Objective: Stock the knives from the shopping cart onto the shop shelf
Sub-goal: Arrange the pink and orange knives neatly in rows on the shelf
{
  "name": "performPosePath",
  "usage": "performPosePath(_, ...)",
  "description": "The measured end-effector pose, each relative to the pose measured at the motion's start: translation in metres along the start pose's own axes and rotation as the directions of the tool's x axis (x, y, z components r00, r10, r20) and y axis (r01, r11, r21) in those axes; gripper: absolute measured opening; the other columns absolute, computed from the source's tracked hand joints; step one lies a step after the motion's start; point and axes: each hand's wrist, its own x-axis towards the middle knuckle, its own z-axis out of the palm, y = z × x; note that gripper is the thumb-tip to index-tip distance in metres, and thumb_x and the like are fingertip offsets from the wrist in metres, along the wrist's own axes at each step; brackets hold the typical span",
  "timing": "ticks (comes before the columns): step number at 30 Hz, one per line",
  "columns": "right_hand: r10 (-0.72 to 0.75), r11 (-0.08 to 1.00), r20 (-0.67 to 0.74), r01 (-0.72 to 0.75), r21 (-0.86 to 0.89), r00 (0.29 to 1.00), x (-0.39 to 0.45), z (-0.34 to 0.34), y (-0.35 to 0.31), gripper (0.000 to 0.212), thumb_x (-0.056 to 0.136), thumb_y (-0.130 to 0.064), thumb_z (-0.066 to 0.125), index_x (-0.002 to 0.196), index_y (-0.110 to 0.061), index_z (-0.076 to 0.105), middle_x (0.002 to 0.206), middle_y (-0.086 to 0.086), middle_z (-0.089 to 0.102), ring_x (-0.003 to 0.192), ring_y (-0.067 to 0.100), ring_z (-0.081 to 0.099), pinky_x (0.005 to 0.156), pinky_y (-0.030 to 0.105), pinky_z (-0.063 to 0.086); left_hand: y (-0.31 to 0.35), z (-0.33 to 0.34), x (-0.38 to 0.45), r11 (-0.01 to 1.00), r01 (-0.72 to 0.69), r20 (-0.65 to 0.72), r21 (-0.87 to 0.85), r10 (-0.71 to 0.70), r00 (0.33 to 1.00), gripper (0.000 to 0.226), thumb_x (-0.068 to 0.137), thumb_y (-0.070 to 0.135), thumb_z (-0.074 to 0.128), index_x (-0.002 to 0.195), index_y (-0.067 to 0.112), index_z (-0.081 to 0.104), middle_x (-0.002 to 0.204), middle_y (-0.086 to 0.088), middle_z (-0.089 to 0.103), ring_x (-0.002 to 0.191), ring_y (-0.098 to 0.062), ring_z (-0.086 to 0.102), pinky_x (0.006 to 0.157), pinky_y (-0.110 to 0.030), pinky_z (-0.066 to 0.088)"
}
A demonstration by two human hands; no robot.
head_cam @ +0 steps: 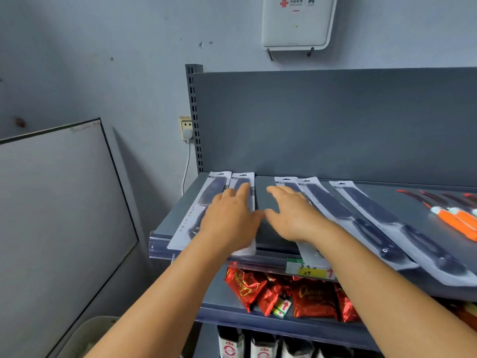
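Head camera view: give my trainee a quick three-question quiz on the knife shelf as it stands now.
1. True or false: both hands lie flat and open on packaged knives on the top shelf.
2. How many packaged knives lie on that shelf, not counting the orange-handled ones?
3. Multiple choice: the shelf below holds A) red foil packets, B) glass bottles, C) folded towels.

Key
1. True: the left hand rests on the second packaged knife from the left, the right hand on the third; neither grips anything.
2. Five.
3. A, the red foil packets.
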Motion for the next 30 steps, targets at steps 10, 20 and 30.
performPosePath(10, 0.297, 0.948, 0.064, -0.287, -0.136, 0.953, -0.031, -0.034, 0.109, 0.059, 0.094, -0.014, 0.036, 0.150, -0.026, 0.020, 0.156, -0.003, 0.015, 0.141, 0.029, 0.016, 0.111, 0.040, 0.028, 0.094, 0.059, -0.006, 0.971, -0.237, 0.206, -0.025, 0.237, 0.949, 0.055, 0.099, 0.042, 0.037, 0.147, 0.019, 0.027, 0.149, -0.006, 0.032, 0.139, -0.025, 0.023, 0.111, -0.041, 0.028)
performPosePath(20, 0.230, 0.968, 0.148, -0.210, -0.137, 0.962, -0.028, -0.033, 0.120, 0.012, 0.091, -0.024, 0.045, 0.080, -0.025, 0.039, 0.093, 0.001, 0.046, 0.092, 0.027, 0.039, 0.068, 0.032, 0.036, 0.101, 0.063, 0.007, 0.986, -0.157, 0.211, 0.052, 0.143, 0.967, 0.025, 0.096, 0.035, 0.042, 0.086, 0.013, 0.049, 0.090, -0.009, 0.058, 0.079, -0.026, 0.050, 0.064, -0.030, 0.038)
performPosePath(30, 0.155, 0.988, 0.120, -0.150, -0.047, 0.981, -0.022, -0.019, 0.101, 0.027, 0.088, -0.027, 0.050, 0.069, -0.021, 0.032, 0.072, -0.004, 0.034, 0.083, 0.025, 0.035, 0.059, 0.030, 0.030, 0.069, 0.041, 0.009, 0.977, -0.155, 0.226, 0.147, 0.120, 0.967, 0.020, 0.094, 0.026, 0.043, 0.085, 0.010, 0.050, 0.089, -0.011, 0.060, 0.080, -0.028, 0.056, 0.068, -0.033, 0.045)
